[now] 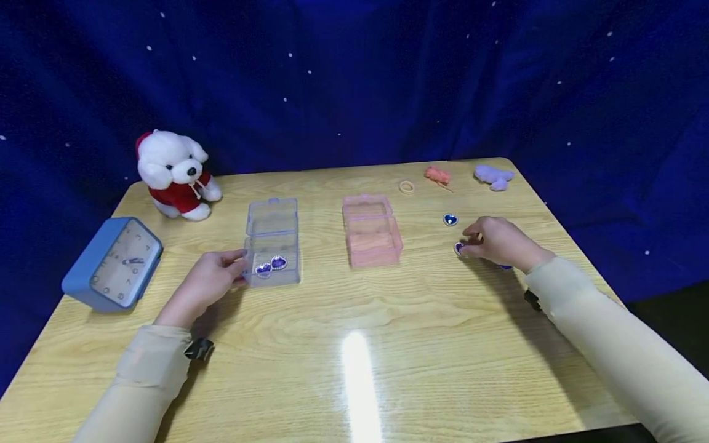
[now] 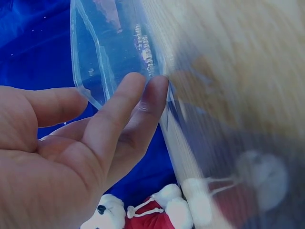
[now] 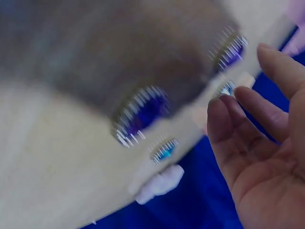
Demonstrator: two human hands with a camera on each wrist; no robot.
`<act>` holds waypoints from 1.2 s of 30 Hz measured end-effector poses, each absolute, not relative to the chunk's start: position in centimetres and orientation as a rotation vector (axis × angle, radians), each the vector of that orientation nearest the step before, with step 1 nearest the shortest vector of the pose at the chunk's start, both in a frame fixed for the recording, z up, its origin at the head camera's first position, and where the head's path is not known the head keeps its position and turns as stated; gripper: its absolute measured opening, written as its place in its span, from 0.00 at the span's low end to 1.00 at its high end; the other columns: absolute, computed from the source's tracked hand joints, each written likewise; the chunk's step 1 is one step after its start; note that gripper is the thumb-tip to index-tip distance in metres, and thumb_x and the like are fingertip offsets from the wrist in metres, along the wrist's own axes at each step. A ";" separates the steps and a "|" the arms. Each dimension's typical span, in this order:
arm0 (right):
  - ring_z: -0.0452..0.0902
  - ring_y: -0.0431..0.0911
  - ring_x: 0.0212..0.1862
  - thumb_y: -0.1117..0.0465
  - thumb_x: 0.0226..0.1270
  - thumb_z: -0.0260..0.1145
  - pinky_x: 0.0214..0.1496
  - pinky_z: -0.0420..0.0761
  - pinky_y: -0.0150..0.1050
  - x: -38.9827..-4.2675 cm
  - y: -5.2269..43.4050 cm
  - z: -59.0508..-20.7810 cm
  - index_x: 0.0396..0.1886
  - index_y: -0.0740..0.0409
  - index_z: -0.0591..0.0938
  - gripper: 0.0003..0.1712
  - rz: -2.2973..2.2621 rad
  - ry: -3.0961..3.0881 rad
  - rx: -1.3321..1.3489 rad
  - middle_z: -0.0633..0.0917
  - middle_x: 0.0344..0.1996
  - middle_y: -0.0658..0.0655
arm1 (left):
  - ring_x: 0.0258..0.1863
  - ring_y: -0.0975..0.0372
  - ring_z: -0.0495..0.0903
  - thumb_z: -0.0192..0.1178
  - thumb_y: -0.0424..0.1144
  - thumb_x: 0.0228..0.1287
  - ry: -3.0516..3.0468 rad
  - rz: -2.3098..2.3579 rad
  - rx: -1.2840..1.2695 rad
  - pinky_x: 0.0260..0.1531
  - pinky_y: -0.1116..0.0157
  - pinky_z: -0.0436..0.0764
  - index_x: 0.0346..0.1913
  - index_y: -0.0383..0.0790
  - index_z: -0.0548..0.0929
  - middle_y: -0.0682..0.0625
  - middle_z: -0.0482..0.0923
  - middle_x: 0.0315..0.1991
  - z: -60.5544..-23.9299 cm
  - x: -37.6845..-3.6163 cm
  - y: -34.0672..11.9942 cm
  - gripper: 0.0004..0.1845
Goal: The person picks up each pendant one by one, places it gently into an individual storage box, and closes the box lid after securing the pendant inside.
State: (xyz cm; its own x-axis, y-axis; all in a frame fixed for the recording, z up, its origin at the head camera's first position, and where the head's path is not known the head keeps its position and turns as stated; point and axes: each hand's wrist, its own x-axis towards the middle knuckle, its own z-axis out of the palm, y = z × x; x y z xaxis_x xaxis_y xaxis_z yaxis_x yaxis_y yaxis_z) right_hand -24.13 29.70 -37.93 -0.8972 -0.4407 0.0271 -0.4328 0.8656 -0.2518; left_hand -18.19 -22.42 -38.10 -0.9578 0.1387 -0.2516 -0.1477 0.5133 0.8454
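Observation:
My left hand (image 1: 213,277) touches the left wall of an open clear purple box (image 1: 273,231), fingertips against its side. Two purple gems (image 1: 279,263) with sparkly rims lie inside the box. On the right, my right hand (image 1: 501,241) hovers with thumb and fingers parted around a purple gem (image 1: 458,248) on the table. In the right wrist view that gem (image 3: 232,56) sits just off the thumb tip, not pinched. Another purple gem (image 3: 143,114) lies under the wrist, mostly hidden in the head view. Two blue gems, one (image 1: 450,219) beyond the hand and one (image 3: 165,150) nearer the wrist, lie close by.
An open pink box (image 1: 372,232) stands mid-table. Behind are a beige ring (image 1: 407,187), a small pink item (image 1: 437,175) and a lilac fluffy item (image 1: 493,176). At left sit a blue clock (image 1: 113,264) and a white plush dog (image 1: 176,175).

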 end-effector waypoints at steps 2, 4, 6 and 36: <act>0.75 0.46 0.31 0.59 0.58 0.76 0.36 0.76 0.46 -24.0 29.5 -38.7 0.32 0.62 0.87 0.10 -0.393 3.007 -0.744 0.82 0.26 0.52 | 0.52 0.52 0.80 0.43 0.35 0.80 2.480 1.407 -0.011 0.44 0.68 0.82 0.72 0.23 0.61 0.28 0.73 0.60 -38.1 -18.2 -22.5 0.25; 0.71 0.45 0.29 0.61 0.59 0.76 0.33 0.73 0.44 -23.9 29.3 -39.2 0.27 0.57 0.86 0.07 -0.408 3.011 -0.765 0.79 0.23 0.50 | 0.51 0.52 0.80 0.43 0.35 0.80 2.486 1.400 -0.011 0.43 0.68 0.82 0.72 0.23 0.61 0.28 0.73 0.60 -38.2 -18.2 -22.6 0.25; 0.70 0.44 0.28 0.62 0.60 0.75 0.32 0.73 0.43 -23.9 29.2 -39.4 0.26 0.56 0.86 0.06 -0.423 3.013 -0.752 0.78 0.22 0.49 | 0.52 0.53 0.80 0.43 0.36 0.80 2.490 1.396 -0.010 0.43 0.69 0.82 0.72 0.24 0.61 0.29 0.73 0.60 -38.2 -18.3 -22.5 0.25; 0.75 0.45 0.29 0.63 0.57 0.69 0.34 0.75 0.41 -25.4 24.5 -32.0 0.36 0.66 0.88 0.10 -0.613 3.065 -0.636 0.83 0.23 0.50 | 0.55 0.50 0.77 0.43 0.34 0.80 2.483 1.430 -0.001 0.49 0.64 0.81 0.71 0.22 0.60 0.27 0.72 0.61 -38.2 -18.1 -22.4 0.25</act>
